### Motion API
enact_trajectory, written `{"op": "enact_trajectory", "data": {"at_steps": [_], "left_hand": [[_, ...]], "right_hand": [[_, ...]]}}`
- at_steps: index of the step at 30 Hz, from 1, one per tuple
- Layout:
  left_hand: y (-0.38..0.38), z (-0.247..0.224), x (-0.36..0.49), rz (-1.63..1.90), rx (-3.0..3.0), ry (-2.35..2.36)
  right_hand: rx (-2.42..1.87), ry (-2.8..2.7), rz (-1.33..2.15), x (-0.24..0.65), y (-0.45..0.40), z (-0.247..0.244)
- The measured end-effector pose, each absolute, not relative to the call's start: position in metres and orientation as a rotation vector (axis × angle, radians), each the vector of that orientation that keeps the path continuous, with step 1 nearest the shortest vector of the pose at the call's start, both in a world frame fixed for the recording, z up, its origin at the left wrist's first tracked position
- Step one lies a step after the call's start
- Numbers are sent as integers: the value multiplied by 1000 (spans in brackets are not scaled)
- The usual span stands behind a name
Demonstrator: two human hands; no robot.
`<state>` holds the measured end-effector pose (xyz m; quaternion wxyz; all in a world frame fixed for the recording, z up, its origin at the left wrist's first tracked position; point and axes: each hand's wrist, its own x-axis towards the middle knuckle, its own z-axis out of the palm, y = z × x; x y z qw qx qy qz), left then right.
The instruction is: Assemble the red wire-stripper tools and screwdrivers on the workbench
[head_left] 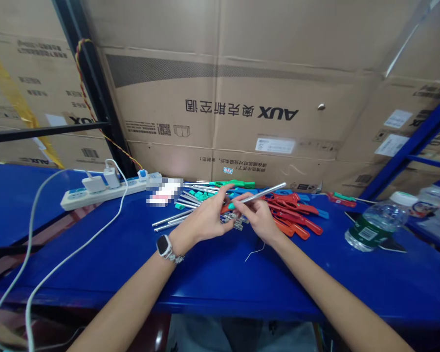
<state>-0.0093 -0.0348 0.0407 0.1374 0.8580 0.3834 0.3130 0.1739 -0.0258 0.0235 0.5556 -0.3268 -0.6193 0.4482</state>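
Right hand (259, 218) has fingers and thumb closed in a pinch on one smooth, shiny metal rod (267, 191), tilted up toward 2 o'clock, with a green tip (231, 206) at its low end. Left hand (211, 215) is half curled around that end, thumb apart from the fingers; can't tell if it's really gripping. One square watch (164, 245) on that wrist.

Just past the hands at 9 o'clock: loose thin silver rods (172, 219) and little green plastic bits (201, 195), too jumbled to count. At 3 o'clock, a pile of long flat red and orange plastic pieces (297, 215), also overlapping. Farther that way, one clear ribbed bottle (376, 225), white cap, green label. Out at 9, one white power strip (106, 193), three plugs in it.

All on a glossy blue tabletop (212, 274), big brown cardboard boxes (242, 63) at 12.
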Motion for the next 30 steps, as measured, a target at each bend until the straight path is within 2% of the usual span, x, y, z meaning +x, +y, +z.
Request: {"op": "enact_trajectory", "data": {"at_steps": [2,7,15,22,30], "left_hand": [[-34,44,-20,894,2537,1177],[-27,39,-34,490,2626,1503],[-28,27,-21,344,2691,1529],[-30,26,-15,372,2735,1548],[-35,24,-3,576,2742,1471]], "right_hand": [[-768,-1396,1020,181,-22,24],[-751,-1170,1071,192,-14,18],[-801,-1138,1157,189,-12,8],[-855,-1175,1137,187,-12,10],[-808,-1528,1030,168,-28,7]]}}
